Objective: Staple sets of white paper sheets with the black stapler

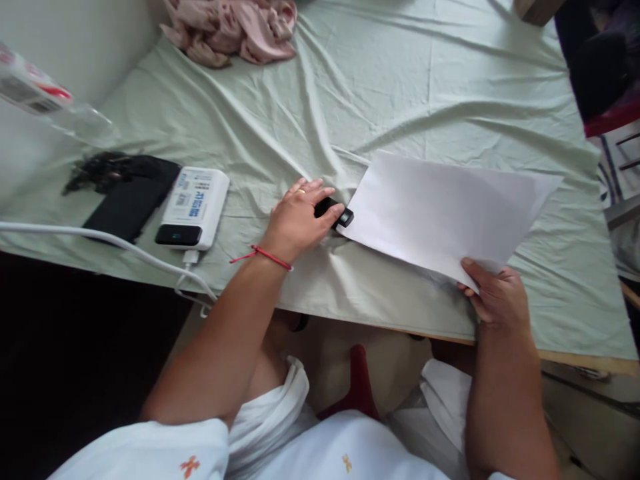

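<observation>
My left hand is closed over a small black stapler, with its palm and fingers hiding most of it. The front end of the stapler sticks out past my thumb and meets the left corner of a stack of white paper sheets. At the opposite end, my right hand pinches the near right corner of the sheets, thumb on top and fingers underneath. The sheets look blank, and their right edge is raised and slightly fanned. Whether the corner sits between the stapler's jaws, I cannot tell.
A green cloth with wrinkles covers the table. On the left are a white power bank with a cable, a black flat item, dark keys-like clutter and a clear bottle. Pink fabric lies at the back.
</observation>
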{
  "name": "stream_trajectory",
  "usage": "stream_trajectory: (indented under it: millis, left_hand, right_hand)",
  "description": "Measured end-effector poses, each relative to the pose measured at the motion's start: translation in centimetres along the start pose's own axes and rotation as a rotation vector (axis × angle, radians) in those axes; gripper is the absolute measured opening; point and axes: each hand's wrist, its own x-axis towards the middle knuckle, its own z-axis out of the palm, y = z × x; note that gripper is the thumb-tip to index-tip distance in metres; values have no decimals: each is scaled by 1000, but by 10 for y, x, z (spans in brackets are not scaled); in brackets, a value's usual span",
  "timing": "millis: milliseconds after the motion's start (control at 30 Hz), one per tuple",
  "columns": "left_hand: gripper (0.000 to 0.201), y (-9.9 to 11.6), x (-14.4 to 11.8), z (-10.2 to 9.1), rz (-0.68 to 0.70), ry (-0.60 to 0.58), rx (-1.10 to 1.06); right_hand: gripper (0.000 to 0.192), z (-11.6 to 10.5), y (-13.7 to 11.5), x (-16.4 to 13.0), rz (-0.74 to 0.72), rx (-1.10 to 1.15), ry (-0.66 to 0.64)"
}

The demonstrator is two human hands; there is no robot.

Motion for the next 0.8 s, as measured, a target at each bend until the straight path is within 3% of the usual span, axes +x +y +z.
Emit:
stream_trajectory:
  millis: [367,667,800]
  left_hand:
    - [49,-7,2,-10,21,-136,8]
    - [42,24,-6,-19,-58,-221,194]
    - [40,20,-4,-11,-7,-206,147]
  right_hand:
    - [39,-2,2,3,-27,12,-29]
    - [44,6,-5,-1,56,82,63]
    - [48,13,-10,-6,1,72,64]
